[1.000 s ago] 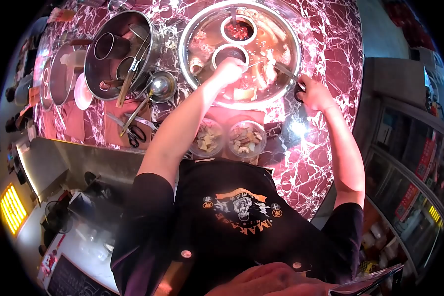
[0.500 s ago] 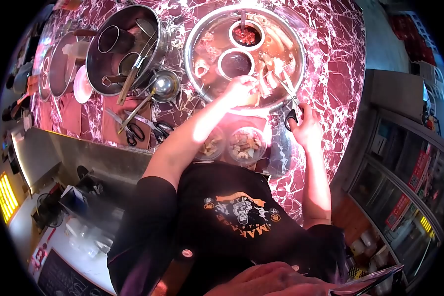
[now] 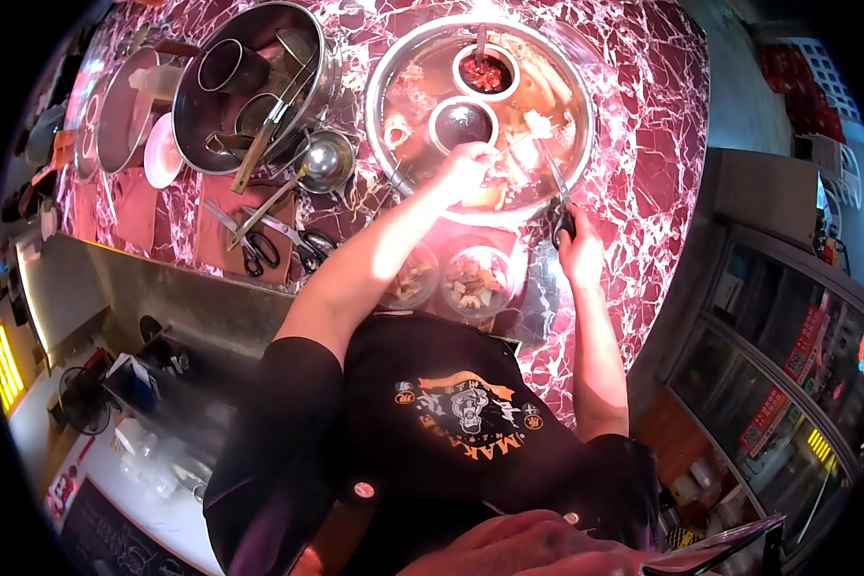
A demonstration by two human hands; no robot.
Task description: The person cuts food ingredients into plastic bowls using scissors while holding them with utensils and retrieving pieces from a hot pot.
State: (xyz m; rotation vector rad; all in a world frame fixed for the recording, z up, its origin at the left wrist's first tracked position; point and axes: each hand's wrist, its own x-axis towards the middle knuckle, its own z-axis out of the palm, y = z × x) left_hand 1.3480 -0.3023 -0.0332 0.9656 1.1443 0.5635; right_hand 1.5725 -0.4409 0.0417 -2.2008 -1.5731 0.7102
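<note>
My left hand [image 3: 468, 169] is closed in a pinch over the near side of a large round metal pan [image 3: 373, 106]. A thin stick seems to run from its fingers to a pale piece of food [image 3: 538, 124]. My right hand [image 3: 582, 252] grips black-handled scissors [image 3: 560, 192] at the pan's right rim, blades pointing to that food. Inside the pan are pieces of food in broth, a bowl of dark liquid [image 3: 464, 127] and a bowl of chopped red bits [image 3: 485, 73]. Two clear tubs of cut pieces, the right one [image 3: 476, 282] in fuller view, sit near my apron.
Left of the pan stand a deep metal pot [image 3: 187, 125] with utensils, a ladle [image 3: 326, 163] and a pink bowl [image 3: 163, 152]. Two more scissors [image 3: 259, 252] lie on a reddish cloth. A glass-doored cabinet [image 3: 768, 346] is at the right.
My left hand has moved off the dark-liquid bowl toward the pan's near side. My right hand with the scissors has come lower and further left. The view has shifted slightly.
</note>
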